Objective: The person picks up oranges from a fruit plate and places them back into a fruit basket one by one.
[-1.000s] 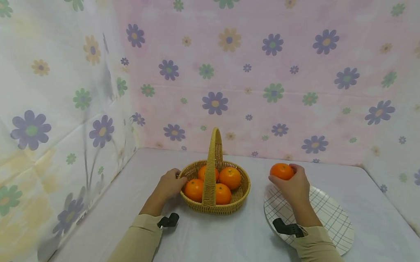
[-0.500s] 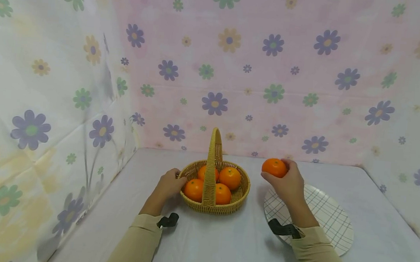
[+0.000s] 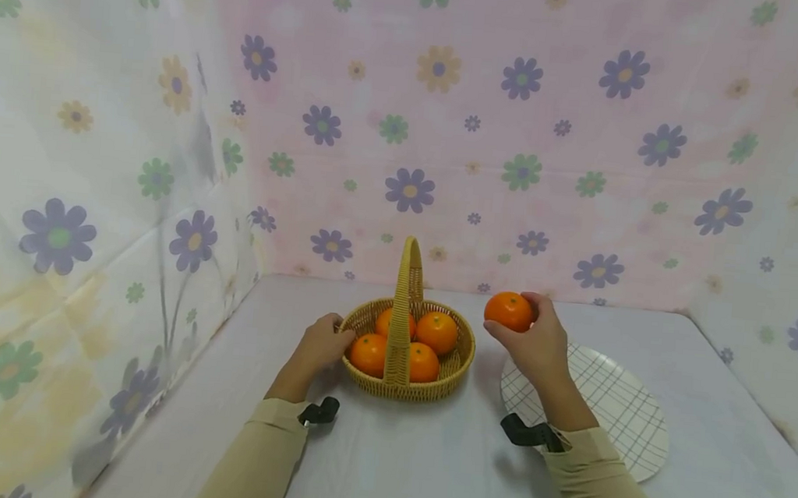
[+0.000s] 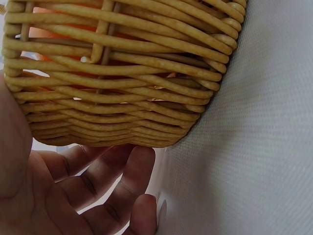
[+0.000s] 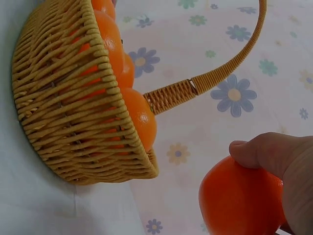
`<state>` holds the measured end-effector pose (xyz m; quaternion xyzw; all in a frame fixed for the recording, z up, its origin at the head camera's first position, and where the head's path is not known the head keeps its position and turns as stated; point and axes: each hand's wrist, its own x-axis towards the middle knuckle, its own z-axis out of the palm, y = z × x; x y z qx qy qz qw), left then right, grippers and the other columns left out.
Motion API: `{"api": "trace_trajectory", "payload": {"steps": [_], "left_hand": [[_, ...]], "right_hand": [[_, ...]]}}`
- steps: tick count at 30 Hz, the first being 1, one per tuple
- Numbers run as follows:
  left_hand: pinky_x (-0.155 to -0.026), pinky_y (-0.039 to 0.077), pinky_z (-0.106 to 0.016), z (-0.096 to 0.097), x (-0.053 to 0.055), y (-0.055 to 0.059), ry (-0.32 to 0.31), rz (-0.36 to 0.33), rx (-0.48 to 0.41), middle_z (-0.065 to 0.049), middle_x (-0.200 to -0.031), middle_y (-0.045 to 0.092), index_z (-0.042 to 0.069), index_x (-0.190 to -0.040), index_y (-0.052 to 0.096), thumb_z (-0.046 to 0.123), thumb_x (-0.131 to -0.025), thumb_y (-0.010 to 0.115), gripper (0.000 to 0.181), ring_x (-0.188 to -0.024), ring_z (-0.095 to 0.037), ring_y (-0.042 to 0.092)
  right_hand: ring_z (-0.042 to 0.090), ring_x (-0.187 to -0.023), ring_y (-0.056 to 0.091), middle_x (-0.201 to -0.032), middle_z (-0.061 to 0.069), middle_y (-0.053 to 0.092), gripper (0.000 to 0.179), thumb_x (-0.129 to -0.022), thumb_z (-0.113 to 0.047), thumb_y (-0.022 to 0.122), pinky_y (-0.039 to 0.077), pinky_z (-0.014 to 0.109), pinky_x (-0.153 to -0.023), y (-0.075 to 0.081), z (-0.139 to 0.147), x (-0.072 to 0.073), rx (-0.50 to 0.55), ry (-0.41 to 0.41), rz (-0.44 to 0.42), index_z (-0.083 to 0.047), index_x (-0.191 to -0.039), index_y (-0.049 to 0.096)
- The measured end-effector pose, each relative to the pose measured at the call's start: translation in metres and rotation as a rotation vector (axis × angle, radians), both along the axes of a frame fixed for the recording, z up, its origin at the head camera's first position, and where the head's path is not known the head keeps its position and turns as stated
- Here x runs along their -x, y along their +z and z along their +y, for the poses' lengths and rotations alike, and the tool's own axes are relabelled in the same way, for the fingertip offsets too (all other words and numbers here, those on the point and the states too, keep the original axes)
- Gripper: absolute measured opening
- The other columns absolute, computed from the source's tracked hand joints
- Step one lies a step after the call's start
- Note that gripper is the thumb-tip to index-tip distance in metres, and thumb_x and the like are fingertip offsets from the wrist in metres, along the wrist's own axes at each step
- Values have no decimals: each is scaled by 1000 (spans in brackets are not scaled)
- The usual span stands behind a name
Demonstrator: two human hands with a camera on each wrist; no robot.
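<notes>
A yellow-brown wicker basket [image 3: 455, 375] with a tall arched handle stands on the table, and several orange tangerines [image 3: 437, 333] lie inside it. My left hand [image 3: 321, 346] holds the basket's left side, thumb at the rim. In the left wrist view, the fingers [image 4: 139, 169] of that hand are bent against the woven outer wall. To the right of the basket, my right hand [image 3: 539, 342] grips another tangerine [image 3: 509, 311] between thumb and fingers, raised above the table. The right wrist view has this tangerine [image 5: 239, 198] apart from the basket, with the thumb on top of it.
A white oval plate [image 3: 628, 412] with a dark grid pattern lies under and beside my right forearm. White cloth covers the table [image 3: 396, 468]. Flower-printed fabric [image 3: 345, 213] stands at the back and on both sides.
My right hand has carried the tangerine leftward, from above the plate's far edge toward the basket. My left hand has stayed at the basket. The head view has tipped down slightly.
</notes>
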<state>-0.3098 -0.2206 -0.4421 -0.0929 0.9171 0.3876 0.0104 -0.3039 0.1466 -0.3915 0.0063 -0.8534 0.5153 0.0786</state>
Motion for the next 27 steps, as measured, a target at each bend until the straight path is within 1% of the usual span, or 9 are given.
{"api": "trace_trajectory", "payload": {"steps": [3, 7, 10, 17, 22, 27], "left_hand": [[-70, 53, -32, 0, 2, 0, -8, -2, 7, -16, -114, 66, 2, -127, 59, 35, -97, 56, 45, -91, -26, 62], [-69, 53, -33, 0, 2, 1, -5, 3, 15, -16, -112, 66, 2, -126, 60, 35, -96, 56, 45, -90, -27, 62], [-68, 53, -33, 0, 1, 1, -4, 9, 22, -17, -111, 66, 1, -124, 60, 34, -95, 56, 45, -88, -27, 61], [-70, 53, -34, -1, 2, 0, -12, 15, 27, -16, -111, 66, 1, -124, 61, 35, -95, 55, 44, -90, -27, 61], [-68, 52, -33, -1, 2, 0, -14, 15, 31, -16, -108, 66, 1, -122, 61, 34, -96, 56, 42, -87, -27, 61], [-70, 52, -33, -1, 2, -1, -8, 18, 32, -15, -109, 66, 2, -122, 61, 34, -96, 56, 42, -89, -27, 61]], "right_hand": [[38, -133, 52, -154, 18, 46, 94, -85, -41, 84, 46, 56, -110, 0, -2, 0, -5, 6, 2, -9, -157, 32], [37, -133, 52, -155, 17, 46, 93, -85, -41, 84, 48, 54, -109, -1, -8, -2, -12, 20, 10, -11, -157, 32], [37, -132, 53, -154, 16, 46, 92, -85, -39, 84, 49, 53, -108, -1, -12, -4, -17, 27, 18, -12, -157, 34], [36, -131, 53, -149, 16, 46, 88, -84, -34, 86, 51, 52, -106, 0, -22, -9, -29, 35, 53, -10, -154, 39], [35, -129, 53, -146, 16, 46, 86, -83, -34, 87, 51, 51, -106, -3, -27, -10, -43, 59, 75, -10, -152, 41], [34, -128, 54, -144, 15, 47, 86, -82, -36, 88, 51, 51, -106, -8, -33, -12, -58, 86, 89, -11, -151, 43]]}}
